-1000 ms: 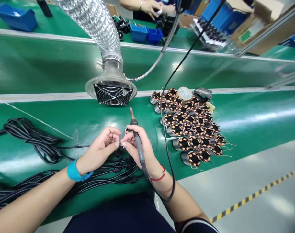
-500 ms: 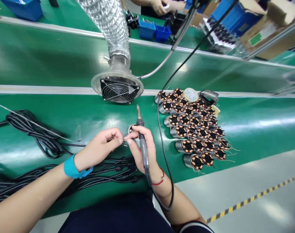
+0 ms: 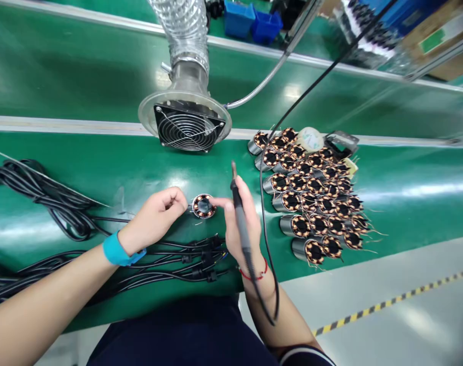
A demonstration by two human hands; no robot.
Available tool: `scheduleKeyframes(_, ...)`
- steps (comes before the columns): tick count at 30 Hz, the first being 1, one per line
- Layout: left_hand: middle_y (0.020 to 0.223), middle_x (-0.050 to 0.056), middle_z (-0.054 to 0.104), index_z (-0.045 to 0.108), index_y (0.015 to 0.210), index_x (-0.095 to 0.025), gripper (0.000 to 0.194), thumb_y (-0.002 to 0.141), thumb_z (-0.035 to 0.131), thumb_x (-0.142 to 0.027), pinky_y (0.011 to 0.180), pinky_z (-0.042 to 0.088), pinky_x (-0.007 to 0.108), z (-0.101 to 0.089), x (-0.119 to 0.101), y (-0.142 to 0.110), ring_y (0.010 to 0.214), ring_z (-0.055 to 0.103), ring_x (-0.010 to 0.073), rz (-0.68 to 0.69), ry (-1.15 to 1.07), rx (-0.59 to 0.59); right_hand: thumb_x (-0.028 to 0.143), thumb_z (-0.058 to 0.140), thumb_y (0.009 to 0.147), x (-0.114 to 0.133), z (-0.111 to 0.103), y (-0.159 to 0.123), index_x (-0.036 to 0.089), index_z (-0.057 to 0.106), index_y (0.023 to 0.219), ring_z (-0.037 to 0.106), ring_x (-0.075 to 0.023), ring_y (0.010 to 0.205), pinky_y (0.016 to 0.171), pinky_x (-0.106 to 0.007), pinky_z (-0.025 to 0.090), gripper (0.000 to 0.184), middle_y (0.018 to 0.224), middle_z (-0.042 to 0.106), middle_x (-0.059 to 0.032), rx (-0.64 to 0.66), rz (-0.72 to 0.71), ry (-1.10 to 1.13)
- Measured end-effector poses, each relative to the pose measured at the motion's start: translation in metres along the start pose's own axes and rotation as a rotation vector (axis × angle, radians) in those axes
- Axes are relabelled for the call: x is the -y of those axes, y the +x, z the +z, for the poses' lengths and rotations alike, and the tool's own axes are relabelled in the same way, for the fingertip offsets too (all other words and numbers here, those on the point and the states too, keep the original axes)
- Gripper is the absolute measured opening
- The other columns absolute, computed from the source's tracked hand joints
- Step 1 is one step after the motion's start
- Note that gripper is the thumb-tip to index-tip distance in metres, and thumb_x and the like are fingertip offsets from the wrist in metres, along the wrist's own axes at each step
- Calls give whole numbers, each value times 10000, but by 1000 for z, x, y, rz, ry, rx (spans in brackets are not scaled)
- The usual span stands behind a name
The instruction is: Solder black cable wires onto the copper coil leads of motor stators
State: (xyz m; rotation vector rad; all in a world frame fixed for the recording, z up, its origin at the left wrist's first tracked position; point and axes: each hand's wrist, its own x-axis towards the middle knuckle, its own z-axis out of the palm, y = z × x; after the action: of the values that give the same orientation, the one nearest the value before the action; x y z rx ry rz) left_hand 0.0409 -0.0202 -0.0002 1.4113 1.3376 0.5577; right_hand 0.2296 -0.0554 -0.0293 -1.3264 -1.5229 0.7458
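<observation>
A round motor stator (image 3: 204, 206) with copper windings stands on the green bench in front of me. My left hand (image 3: 163, 213) is closed in a pinch just left of it, on a thin wire at the end of a black cable (image 3: 108, 219); the fingers hide most of that wire. My right hand (image 3: 243, 223) is closed round a soldering iron (image 3: 242, 216), its tip pointing away from me. One finger of this hand reaches out to the right rim of the stator and seems to touch it.
Rows of similar stators (image 3: 298, 226) stand on the right, with a tape roll (image 3: 310, 139) behind them. A fume-extractor fan (image 3: 189, 128) hangs ahead. Black cables (image 3: 178, 267) lie at front left, and a coil (image 3: 44, 195) at far left. The iron's cord (image 3: 262, 203) loops past my right hand.
My hands have moved apart, and the right hand with the soldering iron has shifted right. The stator, partly covered before, now shows fully between them. The view has tilted down slightly.
</observation>
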Motion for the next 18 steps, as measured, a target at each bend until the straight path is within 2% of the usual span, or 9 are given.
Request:
scheduleKeyframes(5,656,-35,482,511,709,-186,140,844,490,-215,607,370,242,0,1,2,623,442,102,72,90,-44,221,579,882,1,-7,-19,256,574,1192,668,-153,721,669,-321,578,312,917,676,-34,-75,-163,58)
scheduleKeyframes(10,629,-46,462,506,717,-189,126,842,493,-191,561,350,232,-2,2,5,581,417,91,88,139,-68,178,602,819,-1,-3,-29,223,578,1065,601,-129,586,529,-265,525,252,739,622,1,-148,-261,90)
scheduleKeyframes(18,622,-50,471,513,732,-187,116,846,491,-192,532,340,223,-3,3,5,540,392,77,94,184,-60,205,616,805,-4,-1,-30,229,585,1027,619,-139,547,498,-266,524,226,677,603,13,-146,-255,96)
